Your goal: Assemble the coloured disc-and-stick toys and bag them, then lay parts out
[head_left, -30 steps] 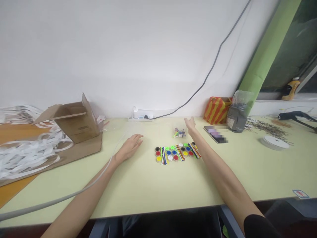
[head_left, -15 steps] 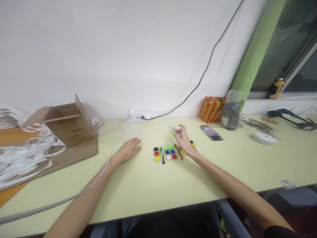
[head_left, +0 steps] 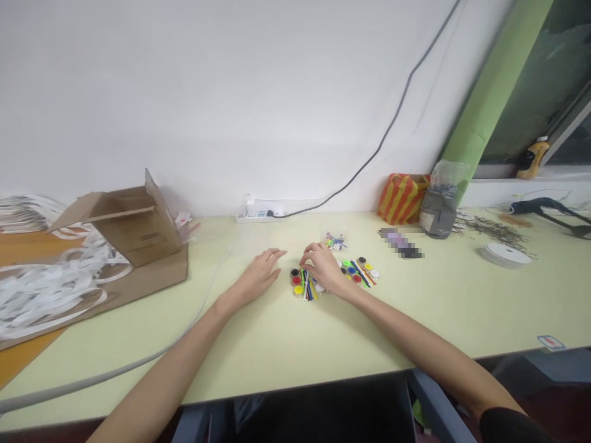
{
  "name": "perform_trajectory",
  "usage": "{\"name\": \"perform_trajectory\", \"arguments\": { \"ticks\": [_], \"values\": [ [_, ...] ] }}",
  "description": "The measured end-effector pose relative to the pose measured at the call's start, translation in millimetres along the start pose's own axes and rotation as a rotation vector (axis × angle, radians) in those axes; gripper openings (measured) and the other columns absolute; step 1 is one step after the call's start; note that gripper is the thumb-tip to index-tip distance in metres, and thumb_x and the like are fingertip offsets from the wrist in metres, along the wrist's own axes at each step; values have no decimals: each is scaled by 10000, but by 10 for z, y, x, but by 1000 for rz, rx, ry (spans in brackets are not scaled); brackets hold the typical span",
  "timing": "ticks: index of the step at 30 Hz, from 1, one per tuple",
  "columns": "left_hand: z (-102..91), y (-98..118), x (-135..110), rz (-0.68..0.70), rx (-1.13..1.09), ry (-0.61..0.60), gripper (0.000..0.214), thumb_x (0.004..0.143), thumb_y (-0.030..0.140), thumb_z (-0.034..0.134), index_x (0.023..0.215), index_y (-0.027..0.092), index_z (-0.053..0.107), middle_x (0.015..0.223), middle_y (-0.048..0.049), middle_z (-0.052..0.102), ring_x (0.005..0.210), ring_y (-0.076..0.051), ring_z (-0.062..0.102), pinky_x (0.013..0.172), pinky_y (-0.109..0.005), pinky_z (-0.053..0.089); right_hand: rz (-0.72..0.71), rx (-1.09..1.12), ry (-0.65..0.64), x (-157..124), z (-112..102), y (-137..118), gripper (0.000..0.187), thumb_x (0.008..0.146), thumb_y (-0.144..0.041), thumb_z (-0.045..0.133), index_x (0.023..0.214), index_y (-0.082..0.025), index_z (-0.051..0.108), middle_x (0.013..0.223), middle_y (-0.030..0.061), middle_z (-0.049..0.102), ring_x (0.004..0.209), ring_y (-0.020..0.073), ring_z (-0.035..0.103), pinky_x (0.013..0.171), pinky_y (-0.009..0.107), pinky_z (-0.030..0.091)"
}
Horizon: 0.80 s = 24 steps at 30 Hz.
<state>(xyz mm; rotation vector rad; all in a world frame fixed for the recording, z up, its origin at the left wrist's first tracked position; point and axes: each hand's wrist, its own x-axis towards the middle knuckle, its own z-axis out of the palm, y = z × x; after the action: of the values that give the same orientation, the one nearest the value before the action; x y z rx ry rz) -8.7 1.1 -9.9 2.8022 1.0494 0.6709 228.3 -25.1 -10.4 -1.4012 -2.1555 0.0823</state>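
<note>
My left hand (head_left: 261, 272) hovers just above or rests on the table, left of the small coloured parts, its fingers stretched out and holding nothing. Over the left group of parts, my right hand (head_left: 322, 267) has its fingertips drawn together beside thin coloured strips (head_left: 307, 288); whatever is between them is too small to make out. Left of these strips is a column of round button-like pieces: black (head_left: 295, 272), red (head_left: 296, 280) and yellow (head_left: 298, 290). More strips (head_left: 361, 274) and round pieces (head_left: 362, 261) show right of the hand, which covers some of them.
Behind the right hand lies a small clear bag (head_left: 337, 240) of coloured parts. A cardboard box (head_left: 138, 237) and white straps (head_left: 60, 283) are at left. A power strip (head_left: 258, 213), striped bag (head_left: 401, 198), grey bag (head_left: 438, 212) and white spool (head_left: 505, 255) stand farther back.
My right hand has come back from the small bag behind, down and left to the left strips. My left hand has lifted slightly and moved right, closer to the parts.
</note>
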Motion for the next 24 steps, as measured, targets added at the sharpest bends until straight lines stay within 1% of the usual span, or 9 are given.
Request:
{"name": "perform_trajectory", "arguments": {
  "ticks": [3,6,11,15,18,24],
  "values": [
    [30,121,33,95,-33,-53,361,990,201,423,1316,266,564,1321,-85,552,1215,-229,547,1047,-417,447,-12,-36,5,-42,27,22,83,905,-201,690,891,-210,772,1086,93,615,1088,247,488,930,385,412],
    [37,145,43,119,-22,-63,330,993,203,431,1228,284,647,1284,-77,568,1135,-227,586,1002,-406,471,-66,-20,17,-135,11,69,101,917,-201,675,906,-222,773,1126,88,615,1114,245,489,947,393,414],
    [-29,122,31,132,-11,-73,361,1008,215,408,1225,330,673,1264,-63,584,1094,-217,605,970,-381,482,-176,1,-33,-209,-48,94,98,917,-224,678,885,-224,770,1170,86,609,1129,247,485,958,406,415],
    [-19,108,39,127,27,-44,334,1009,239,418,1166,312,704,1257,-64,592,1082,-222,606,978,-407,470,-226,-33,-63,-201,-53,46,114,933,-210,653,896,-222,760,1182,85,607,1166,249,470,965,413,402],
    [14,84,52,124,11,-23,282,989,248,466,1109,285,718,1237,-64,606,1084,-227,600,976,-413,465,-222,-62,-62,-201,-59,26,141,946,-179,623,902,-215,752,1190,89,606,1176,248,463,957,409,395],
    [37,21,78,126,-38,0,174,964,275,522,925,233,686,1121,-49,638,989,-203,604,916,-381,462,-177,-97,-67,-208,-123,33,167,922,-98,619,894,-195,752,1193,95,605,1191,248,445,950,397,382]
  ]
}}
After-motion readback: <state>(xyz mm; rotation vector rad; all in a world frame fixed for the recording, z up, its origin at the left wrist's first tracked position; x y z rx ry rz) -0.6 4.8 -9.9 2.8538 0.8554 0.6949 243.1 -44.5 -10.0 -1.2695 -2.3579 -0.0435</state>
